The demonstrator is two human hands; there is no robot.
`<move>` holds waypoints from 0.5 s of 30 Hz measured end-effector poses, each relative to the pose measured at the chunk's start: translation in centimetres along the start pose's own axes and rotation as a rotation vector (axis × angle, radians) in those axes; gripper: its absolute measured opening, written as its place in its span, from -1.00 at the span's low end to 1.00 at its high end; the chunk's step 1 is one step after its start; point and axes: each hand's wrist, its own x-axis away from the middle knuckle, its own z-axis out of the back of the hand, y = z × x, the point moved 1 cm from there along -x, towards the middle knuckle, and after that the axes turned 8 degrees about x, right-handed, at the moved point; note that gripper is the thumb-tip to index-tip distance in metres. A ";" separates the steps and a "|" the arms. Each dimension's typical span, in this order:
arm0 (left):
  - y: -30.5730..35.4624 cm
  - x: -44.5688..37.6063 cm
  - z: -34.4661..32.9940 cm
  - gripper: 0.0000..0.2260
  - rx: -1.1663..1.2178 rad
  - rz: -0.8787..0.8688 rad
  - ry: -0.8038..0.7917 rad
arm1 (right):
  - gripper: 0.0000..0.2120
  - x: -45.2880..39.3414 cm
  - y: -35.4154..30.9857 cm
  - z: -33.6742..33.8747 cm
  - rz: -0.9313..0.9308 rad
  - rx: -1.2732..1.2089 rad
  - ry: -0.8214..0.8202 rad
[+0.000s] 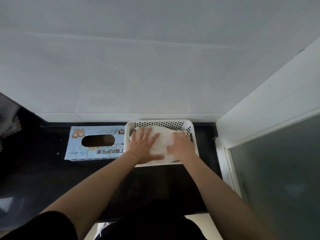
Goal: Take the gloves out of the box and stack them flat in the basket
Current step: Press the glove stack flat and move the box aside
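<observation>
Both hands flatten gloves (161, 142) in the basket (189, 126)
Left hand (144, 146) spread, pressing; right hand (181, 146) flat beside it; box (97, 142) touches basket on dark surface (52, 170).

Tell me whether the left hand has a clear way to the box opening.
Probably yes: the left hand lies flat on the gloves in the basket, and the box sits beside it, opening uncovered.
</observation>
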 end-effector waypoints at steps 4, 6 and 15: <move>-2.8 3.6 3.4 -0.63 0.179 -0.174 0.656 | -0.75 1.7 -2.5 1.8 -0.077 0.001 0.374; -6.7 4.8 5.0 -0.76 0.180 0.052 0.680 | -0.87 2.7 -5.0 2.4 -0.047 -0.069 0.528; -19.6 9.3 4.5 -0.41 -0.023 0.387 0.061 | -0.74 7.3 -18.6 1.8 0.092 -0.657 -0.358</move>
